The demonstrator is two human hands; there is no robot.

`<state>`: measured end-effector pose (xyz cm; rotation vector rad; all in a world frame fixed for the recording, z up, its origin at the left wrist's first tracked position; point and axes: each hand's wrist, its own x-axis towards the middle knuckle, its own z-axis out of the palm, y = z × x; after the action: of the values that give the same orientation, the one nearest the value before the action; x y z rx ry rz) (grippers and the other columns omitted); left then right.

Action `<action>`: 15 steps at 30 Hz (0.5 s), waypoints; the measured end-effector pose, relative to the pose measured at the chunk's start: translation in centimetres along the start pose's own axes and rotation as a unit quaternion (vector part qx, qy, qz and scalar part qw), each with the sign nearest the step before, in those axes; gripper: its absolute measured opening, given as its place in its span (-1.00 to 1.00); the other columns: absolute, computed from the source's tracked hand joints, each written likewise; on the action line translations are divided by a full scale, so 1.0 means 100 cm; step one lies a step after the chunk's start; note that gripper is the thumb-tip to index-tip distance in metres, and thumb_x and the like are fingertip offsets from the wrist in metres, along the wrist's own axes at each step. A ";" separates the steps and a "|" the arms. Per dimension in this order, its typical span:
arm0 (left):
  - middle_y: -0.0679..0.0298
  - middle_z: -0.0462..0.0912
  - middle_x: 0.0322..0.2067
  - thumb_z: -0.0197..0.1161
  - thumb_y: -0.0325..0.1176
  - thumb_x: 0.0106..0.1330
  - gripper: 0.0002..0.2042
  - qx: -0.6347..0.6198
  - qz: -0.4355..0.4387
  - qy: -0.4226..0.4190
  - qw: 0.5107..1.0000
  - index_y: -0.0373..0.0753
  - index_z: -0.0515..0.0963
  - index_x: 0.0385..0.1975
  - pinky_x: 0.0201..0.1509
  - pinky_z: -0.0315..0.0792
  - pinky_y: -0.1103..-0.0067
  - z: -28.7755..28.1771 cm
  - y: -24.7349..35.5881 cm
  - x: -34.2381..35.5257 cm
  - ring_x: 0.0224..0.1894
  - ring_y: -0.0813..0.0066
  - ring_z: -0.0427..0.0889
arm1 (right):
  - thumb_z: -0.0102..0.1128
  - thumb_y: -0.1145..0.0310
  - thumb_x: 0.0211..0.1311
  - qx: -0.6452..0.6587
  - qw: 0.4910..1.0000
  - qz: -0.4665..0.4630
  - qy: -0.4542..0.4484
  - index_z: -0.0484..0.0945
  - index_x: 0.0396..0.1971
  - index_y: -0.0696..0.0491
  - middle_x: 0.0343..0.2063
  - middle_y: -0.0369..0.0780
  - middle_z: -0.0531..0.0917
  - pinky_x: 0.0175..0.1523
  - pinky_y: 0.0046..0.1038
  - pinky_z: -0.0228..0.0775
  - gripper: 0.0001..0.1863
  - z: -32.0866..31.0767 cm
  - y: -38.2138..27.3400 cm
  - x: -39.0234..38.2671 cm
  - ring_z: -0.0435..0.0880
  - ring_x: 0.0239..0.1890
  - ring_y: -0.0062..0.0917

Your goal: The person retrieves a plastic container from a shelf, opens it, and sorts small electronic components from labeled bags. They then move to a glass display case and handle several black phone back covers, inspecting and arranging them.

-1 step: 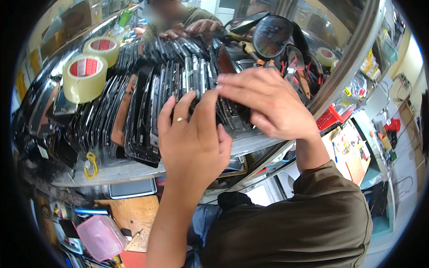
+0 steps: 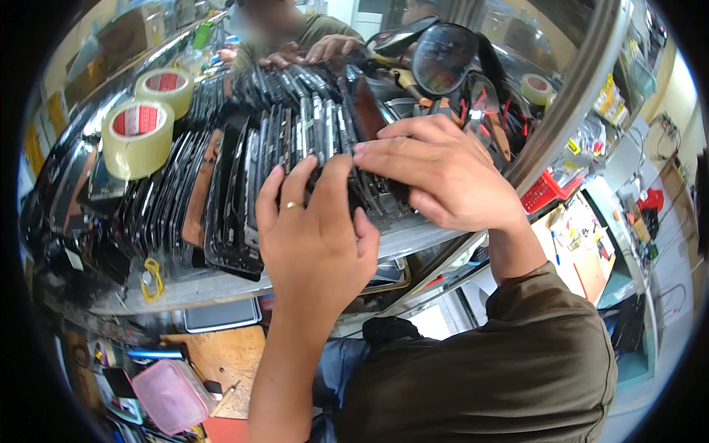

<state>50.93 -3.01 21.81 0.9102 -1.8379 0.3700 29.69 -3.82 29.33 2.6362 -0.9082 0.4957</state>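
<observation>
A long row of thin dark phone-like panels [image 2: 159, 199] stands on edge on the shelf, packed side by side. My left hand [image 2: 314, 232], with a ring on one finger, rests its spread fingertips on the tops of the panels in the right part of the row. Close beside it, my right hand [image 2: 458, 177] reaches in from the right with fingers stretched out. Its fingertips touch or hover at the panel edges beside my left index finger; exact contact cannot be made out. Neither hand shows anything gripped. My hands hide the panels below them.
Two rolls of clear tape [image 2: 138, 151] stand on the left panels. Behind the row is a mirror-like surface [image 2: 325, 33]. A round black-rimmed mirror [image 2: 445, 60] and pliers [image 2: 484, 107] sit at back right. Below are a pink lidded box [image 2: 171, 399] and a wooden board [image 2: 233, 354].
The fingers of my right hand have parted slightly, one lifting away from the panel edges. My left hand stays on the panels. The whole view has shifted a little.
</observation>
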 end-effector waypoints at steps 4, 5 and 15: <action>0.23 0.68 0.06 0.33 -0.43 0.06 -0.50 0.022 -0.006 -0.023 0.999 -0.30 0.58 0.09 0.35 0.36 0.09 -0.002 0.002 -0.001 0.14 0.09 0.61 | 0.19 0.47 -0.08 0.029 0.999 0.017 0.026 0.59 0.23 0.09 0.15 -0.20 0.67 0.33 -0.19 0.33 -0.30 0.004 0.002 -0.005 0.58 0.26 -0.25; 0.22 0.68 0.07 0.33 -0.43 0.05 -0.49 0.032 -0.003 -0.034 0.999 -0.31 0.58 0.10 0.35 0.35 0.10 -0.003 0.003 0.000 0.15 0.08 0.61 | 0.21 0.48 -0.06 0.036 0.999 0.017 0.031 0.58 0.24 0.09 0.14 -0.20 0.67 0.33 -0.19 0.33 -0.31 0.005 0.003 -0.006 0.58 0.26 -0.26; 0.25 0.65 0.14 0.21 -0.36 0.13 -0.39 0.097 0.014 -0.113 0.989 -0.12 0.56 0.30 0.40 0.22 0.15 -0.003 0.007 0.009 0.21 0.10 0.51 | 0.34 0.39 0.15 0.035 0.995 0.034 0.087 0.52 0.23 0.14 -0.06 -0.14 0.67 0.20 -0.25 0.43 -0.42 0.015 0.015 -0.017 0.64 0.08 -0.25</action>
<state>50.43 -2.70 22.85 1.0976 -2.0494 0.4847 27.83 -4.60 27.54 2.5813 -0.9443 0.7740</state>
